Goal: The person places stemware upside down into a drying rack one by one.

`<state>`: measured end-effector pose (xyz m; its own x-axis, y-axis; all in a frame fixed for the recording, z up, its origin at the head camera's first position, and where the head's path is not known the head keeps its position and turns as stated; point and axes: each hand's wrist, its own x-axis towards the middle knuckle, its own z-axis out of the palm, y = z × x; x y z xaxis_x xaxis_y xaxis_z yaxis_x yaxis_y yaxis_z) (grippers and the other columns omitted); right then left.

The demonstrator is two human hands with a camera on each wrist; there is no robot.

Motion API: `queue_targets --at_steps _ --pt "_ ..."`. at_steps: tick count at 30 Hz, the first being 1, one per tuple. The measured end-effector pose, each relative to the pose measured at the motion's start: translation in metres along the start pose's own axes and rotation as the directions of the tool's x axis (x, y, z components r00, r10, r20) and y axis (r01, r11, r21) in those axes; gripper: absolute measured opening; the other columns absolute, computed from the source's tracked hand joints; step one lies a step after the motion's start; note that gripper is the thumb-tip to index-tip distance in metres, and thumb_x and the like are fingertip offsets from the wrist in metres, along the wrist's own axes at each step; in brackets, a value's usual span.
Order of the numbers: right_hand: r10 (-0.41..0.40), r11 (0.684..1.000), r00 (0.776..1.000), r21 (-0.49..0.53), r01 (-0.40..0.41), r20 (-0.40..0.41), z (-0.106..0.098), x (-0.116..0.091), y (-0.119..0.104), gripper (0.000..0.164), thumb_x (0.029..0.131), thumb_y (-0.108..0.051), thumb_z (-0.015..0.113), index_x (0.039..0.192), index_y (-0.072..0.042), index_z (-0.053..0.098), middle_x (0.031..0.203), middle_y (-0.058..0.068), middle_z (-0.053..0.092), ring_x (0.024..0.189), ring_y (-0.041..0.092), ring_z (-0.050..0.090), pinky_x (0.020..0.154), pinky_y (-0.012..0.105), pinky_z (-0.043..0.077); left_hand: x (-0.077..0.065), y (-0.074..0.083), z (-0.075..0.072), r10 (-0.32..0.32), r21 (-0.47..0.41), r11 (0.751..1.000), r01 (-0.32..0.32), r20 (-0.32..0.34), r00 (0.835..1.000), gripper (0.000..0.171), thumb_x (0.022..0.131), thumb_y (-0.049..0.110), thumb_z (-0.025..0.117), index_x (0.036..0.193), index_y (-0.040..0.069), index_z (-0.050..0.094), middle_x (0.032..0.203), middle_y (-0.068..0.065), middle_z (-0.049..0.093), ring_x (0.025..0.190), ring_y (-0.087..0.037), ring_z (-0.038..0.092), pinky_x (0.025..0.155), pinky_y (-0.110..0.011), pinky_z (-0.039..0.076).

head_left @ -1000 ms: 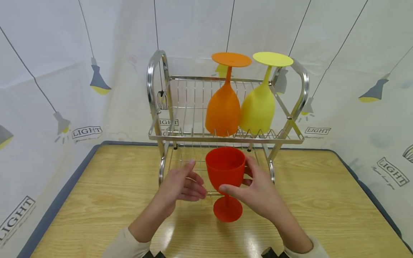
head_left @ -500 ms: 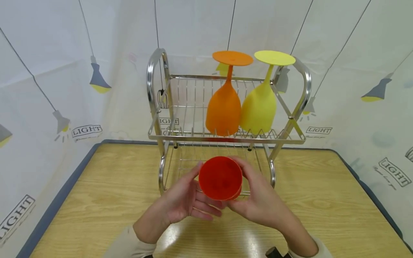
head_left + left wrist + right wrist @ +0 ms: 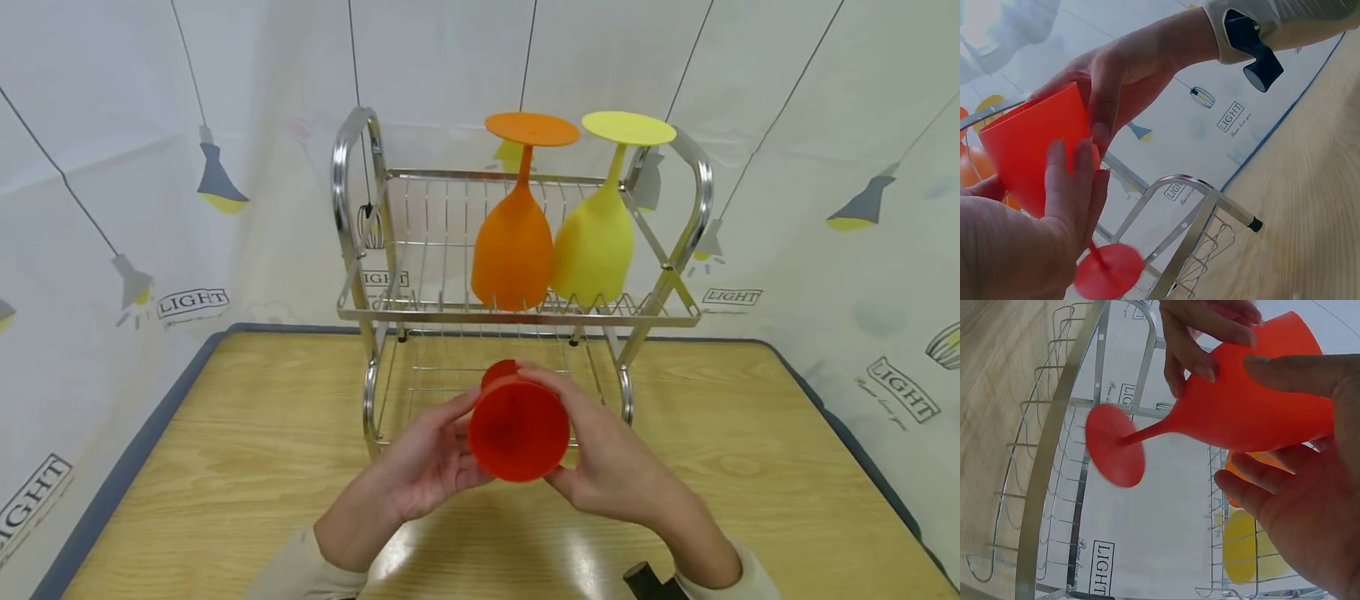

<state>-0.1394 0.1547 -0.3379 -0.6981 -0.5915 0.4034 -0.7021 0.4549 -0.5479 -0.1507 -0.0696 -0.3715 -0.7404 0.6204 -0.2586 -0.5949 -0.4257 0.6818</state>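
Note:
A red plastic goblet (image 3: 519,429) is held between both hands in front of the rack, its mouth tipped toward the head camera and its foot pointing away. My right hand (image 3: 611,458) grips the bowl from the right, with the thumb (image 3: 1294,372) along its side. From the left, my left hand (image 3: 427,471) holds the bowl too, its fingers (image 3: 1063,181) lying against the wall. The stem and round foot (image 3: 1110,440) stick out free of both hands in the right wrist view.
A two-tier metal dish rack (image 3: 420,316) stands on the wooden table (image 3: 247,433). Upside down on its upper tier are an orange goblet (image 3: 512,250) and a yellow goblet (image 3: 595,250), side by side. A printed cloth wall (image 3: 285,208) surrounds the table.
The red goblet has gone from upright to tipped with its mouth toward the head camera. My left hand, apart from it at first, has come onto the bowl; the right hand has kept hold.

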Motion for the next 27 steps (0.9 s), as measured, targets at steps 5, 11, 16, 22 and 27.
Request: queue_targets --at_steps 5,11,16,22,27 --pt "0.007 1.000 0.999 0.002 -0.007 0.032 -0.005 -0.004 0.004 0.100 0.068 0.004 0.083 0.149 -0.015 0.028 0.155 0.004 0.035 0.134 0.027 0.044 0.099 0.046 0.050 -0.001 -0.004 0.001 0.060 -0.053 0.997 -0.059 0.021 0.998 0.050 0.100 0.034 0.054 0.137 0.003 0.042 0.109 -0.011 0.066 0.092 -0.024 0.070 0.083 -0.034 0.059" --pt "0.025 0.998 0.994 0.054 -0.031 0.105 -0.012 -0.005 0.007 0.100 0.072 -0.019 0.087 0.150 -0.023 0.026 0.160 0.001 0.023 0.142 0.026 0.033 0.103 0.048 0.047 -0.004 -0.010 0.003 0.141 -0.079 0.988 -0.136 0.065 0.988 0.045 0.101 0.019 0.050 0.142 0.002 0.042 0.119 -0.014 0.063 0.103 -0.028 0.065 0.092 -0.040 0.055" --pt "0.091 0.990 0.991 0.101 -0.101 0.102 -0.015 -0.006 0.007 0.089 0.078 -0.035 0.082 0.149 -0.027 0.028 0.160 -0.003 0.023 0.137 0.024 0.040 0.097 0.045 0.051 -0.006 -0.015 0.008 0.219 -0.085 0.974 -0.209 0.127 0.967 0.052 0.097 0.008 0.053 0.146 0.006 0.036 0.138 -0.013 0.052 0.117 -0.031 0.057 0.102 -0.048 0.048" --pt "0.093 0.991 0.993 0.085 -0.099 0.072 -0.018 -0.005 0.010 0.080 0.079 -0.032 0.080 0.146 -0.029 0.036 0.158 -0.005 0.028 0.143 0.026 0.031 0.100 0.057 0.046 -0.008 -0.022 0.013 0.298 -0.052 0.954 -0.295 0.099 0.949 0.068 0.090 -0.002 0.060 0.148 0.016 0.028 0.148 -0.013 0.040 0.129 -0.033 0.048 0.101 -0.050 0.047" --pt "0.009 0.999 0.995 0.039 -0.013 0.099 -0.021 -0.004 0.012 0.081 0.078 -0.031 0.080 0.147 -0.023 0.038 0.156 0.001 0.031 0.146 0.030 0.024 0.102 0.062 0.041 -0.009 -0.025 0.012 0.339 0.000 0.941 -0.339 0.020 0.941 0.078 0.084 -0.009 0.064 0.146 0.019 0.026 0.146 -0.014 0.041 0.128 -0.033 0.049 0.099 -0.047 0.049"
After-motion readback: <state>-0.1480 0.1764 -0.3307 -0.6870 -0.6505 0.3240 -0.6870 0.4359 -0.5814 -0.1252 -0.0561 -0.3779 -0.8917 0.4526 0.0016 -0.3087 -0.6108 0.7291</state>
